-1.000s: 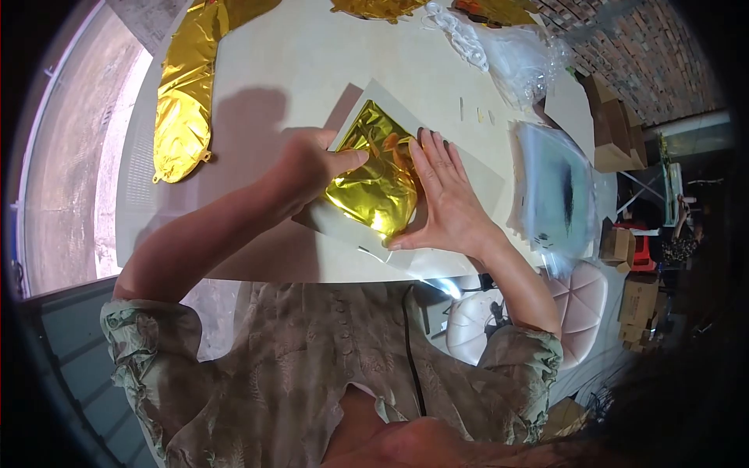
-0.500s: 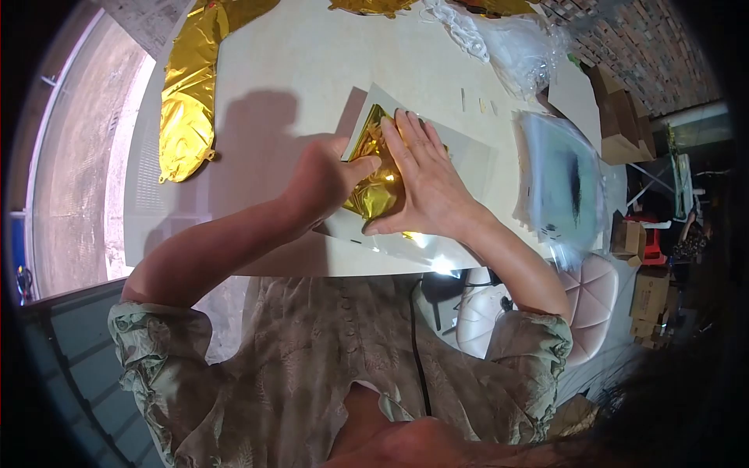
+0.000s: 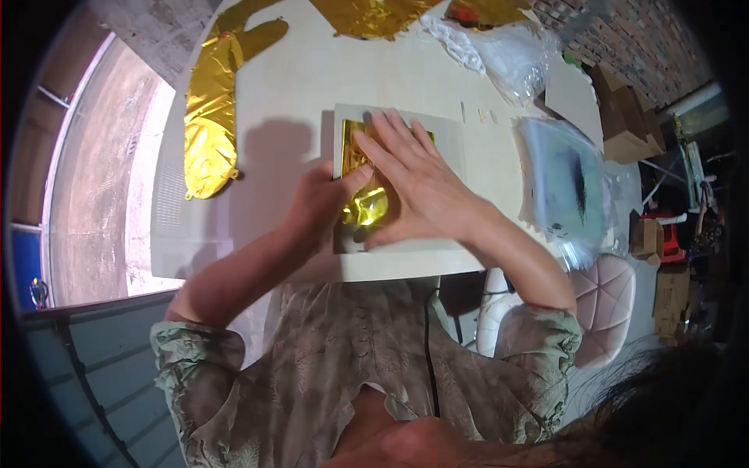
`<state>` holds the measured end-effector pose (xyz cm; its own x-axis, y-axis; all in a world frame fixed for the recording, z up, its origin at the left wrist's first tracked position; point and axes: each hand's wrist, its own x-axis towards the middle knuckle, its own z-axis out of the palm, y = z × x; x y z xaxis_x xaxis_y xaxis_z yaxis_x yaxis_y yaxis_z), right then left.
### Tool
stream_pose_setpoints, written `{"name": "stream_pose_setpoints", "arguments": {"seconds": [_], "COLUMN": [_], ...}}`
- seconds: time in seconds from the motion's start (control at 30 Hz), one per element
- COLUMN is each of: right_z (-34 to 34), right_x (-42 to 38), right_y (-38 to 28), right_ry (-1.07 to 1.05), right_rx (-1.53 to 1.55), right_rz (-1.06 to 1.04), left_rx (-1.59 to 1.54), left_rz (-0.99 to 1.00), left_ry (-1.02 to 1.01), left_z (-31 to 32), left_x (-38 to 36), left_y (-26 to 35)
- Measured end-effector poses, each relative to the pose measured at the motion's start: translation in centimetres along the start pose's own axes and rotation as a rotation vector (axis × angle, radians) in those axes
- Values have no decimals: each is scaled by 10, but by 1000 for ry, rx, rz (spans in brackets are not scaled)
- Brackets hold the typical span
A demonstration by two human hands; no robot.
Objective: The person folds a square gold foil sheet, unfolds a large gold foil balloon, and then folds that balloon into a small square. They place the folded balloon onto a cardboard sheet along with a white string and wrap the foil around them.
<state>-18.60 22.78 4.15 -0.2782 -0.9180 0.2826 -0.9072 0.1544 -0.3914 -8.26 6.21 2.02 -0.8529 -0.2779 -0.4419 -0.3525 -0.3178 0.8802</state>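
Observation:
A folded gold foil balloon [image 3: 365,204] lies on a pale grey card [image 3: 339,132] close to the table's front edge. My right hand [image 3: 421,183] rests flat over the foil, fingers spread and pointing away from me. At the left edge of the card, my left hand [image 3: 321,195] has its thumb on top of the foil, while its other fingers are largely hidden. Both palms cover much of the folded foil.
A flat, unfolded gold foil balloon [image 3: 211,117] lies at the table's left. More gold foil [image 3: 374,17] is at the far edge. Crumpled clear plastic [image 3: 515,58] sits back right, with a stack of clear bags [image 3: 563,183] nearer. Cardboard boxes [image 3: 620,117] stand beyond.
The card and folded balloon have turned from tilted to nearly square with the table edge, both hands staying on them. The whole view has shifted slightly.

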Motion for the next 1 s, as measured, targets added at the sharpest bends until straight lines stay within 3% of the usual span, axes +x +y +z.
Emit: {"name": "stream_pose_setpoints", "arguments": {"seconds": [0.13,0.2,0.27,0.47,0.57,0.63,0.67,0.77,0.87,0.93,0.97,1.0], "right_z": [-14,33,46,46,27,23,24,15,-8,-21,-17,-5], "right_x": [-40,-65,-69,-76,-87,-96,-101,-110,-112,-114,-113,-113], "right_y": [-60,-72,-81,-76,-59,-42,-32,-21,-34,-50,-59,-66], "right_ry": [-34,176,284,375,277,213,158,5,-145,-82,-60,-62], "right_rx": [-159,-585,-585,-343,-121,-44,39,115,94,206,137,137], "right_rz": [-63,-277,-375,-407,-434,-392,-352,-242,-79,27,60,71], "left_rx": [-391,-434,-459,-591,-376,-119,170,30,-222,176,663,660], "left_rz": [24,25,-34,2,-48,46,-127,-186,-252,79,359,355], "left_ry": [62,84,105,17,-80,-353,-273,-265,-120,-244,-189,-199], "left_z": [1,1,2,-2,-23,-47,-53,-45,-22,-18,-21,-27], "left_x": [-30,-44,-56,-88,-122,-134,-137,-131,-121,-120,-126,-123], "left_y": [2,1,-7,-24,-33,-60,-68,-94,-96,-102,-95,-102]}}
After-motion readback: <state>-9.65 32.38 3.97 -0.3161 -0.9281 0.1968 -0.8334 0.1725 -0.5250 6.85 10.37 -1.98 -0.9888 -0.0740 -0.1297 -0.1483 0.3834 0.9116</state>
